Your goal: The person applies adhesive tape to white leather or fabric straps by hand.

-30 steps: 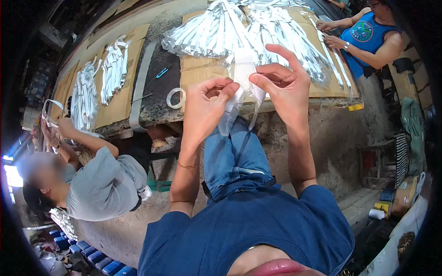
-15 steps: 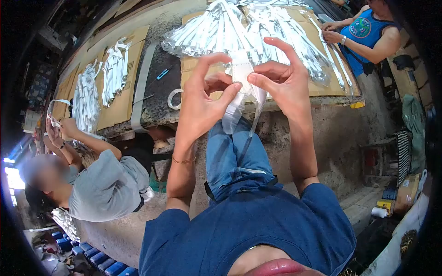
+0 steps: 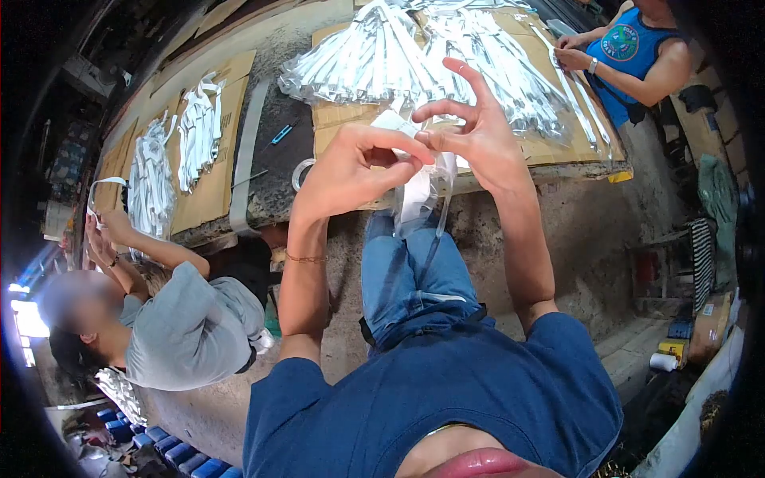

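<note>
A white strap (image 3: 416, 197), like a flat band with a clear, shiny part beside it, hangs between my hands over the near table edge. My left hand (image 3: 351, 171) is closed in a pinch on the strap, its thumb and index finger meeting at the band. My right hand (image 3: 486, 147) pinches the strap from the other side with thumb and a bent finger, while its index finger stretches upward. The fingertips of both hands almost touch and hide part of the band. Behind them, bundles of white straps (image 3: 362, 68) in clear plastic lie on cardboard.
A blue cutter (image 3: 281, 134) and a tape roll (image 3: 304, 174) lie on the dark table. More strap bundles (image 3: 151, 175) rest on cardboard (image 3: 231, 103) at left. A person in grey (image 3: 187, 327) sits at left; another in a blue top (image 3: 629, 64) works at far right.
My left hand has turned and moved right, so its fingertips now meet my right hand's at the strap. The strap's upper end has tilted to the left.
</note>
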`<action>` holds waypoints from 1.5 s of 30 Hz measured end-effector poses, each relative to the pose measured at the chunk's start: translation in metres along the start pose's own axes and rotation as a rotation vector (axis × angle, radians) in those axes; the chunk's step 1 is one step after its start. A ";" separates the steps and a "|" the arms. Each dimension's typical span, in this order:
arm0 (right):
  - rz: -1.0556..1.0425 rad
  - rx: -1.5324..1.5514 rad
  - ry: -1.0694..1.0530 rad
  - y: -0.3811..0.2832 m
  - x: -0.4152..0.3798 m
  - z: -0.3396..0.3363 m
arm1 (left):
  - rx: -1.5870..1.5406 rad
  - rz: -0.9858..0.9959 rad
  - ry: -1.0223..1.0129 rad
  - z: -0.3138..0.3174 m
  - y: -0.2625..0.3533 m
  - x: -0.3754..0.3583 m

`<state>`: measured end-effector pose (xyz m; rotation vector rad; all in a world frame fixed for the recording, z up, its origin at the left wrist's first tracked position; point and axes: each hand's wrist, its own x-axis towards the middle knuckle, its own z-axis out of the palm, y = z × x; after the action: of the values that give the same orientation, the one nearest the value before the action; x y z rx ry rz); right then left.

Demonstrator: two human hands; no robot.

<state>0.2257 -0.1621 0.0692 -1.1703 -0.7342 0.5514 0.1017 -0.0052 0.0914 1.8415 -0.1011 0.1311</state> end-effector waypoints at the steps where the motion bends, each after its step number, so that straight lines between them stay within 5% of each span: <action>1: 0.000 0.001 0.000 0.002 0.001 0.001 | -0.016 -0.008 0.023 0.000 -0.001 0.001; 7: -0.070 0.181 0.094 -0.002 -0.006 0.006 | -0.031 0.090 0.102 -0.001 -0.011 0.000; 9: -0.412 -0.351 0.315 -0.004 -0.019 0.005 | -0.003 0.115 0.139 -0.001 -0.012 -0.002; 12: -0.578 -0.746 0.255 -0.006 -0.049 0.017 | -0.005 0.170 0.191 -0.001 -0.017 -0.001; 20: -0.724 -0.678 0.325 0.014 -0.051 0.037 | -0.035 0.232 0.282 0.010 -0.011 -0.007; 36: -0.784 -0.550 0.277 0.030 -0.057 0.038 | 0.062 0.156 0.214 0.002 -0.013 -0.006; 39: -0.314 0.067 0.109 0.007 -0.062 0.032 | 0.083 0.180 0.232 0.000 -0.013 -0.009; 45: -0.301 -0.200 -0.052 -0.010 -0.041 0.016 | 0.062 0.220 0.254 0.005 -0.012 -0.010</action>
<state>0.1868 -0.1851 0.0731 -1.2043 -1.0085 0.2608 0.0936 -0.0062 0.0770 1.8562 -0.1221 0.5255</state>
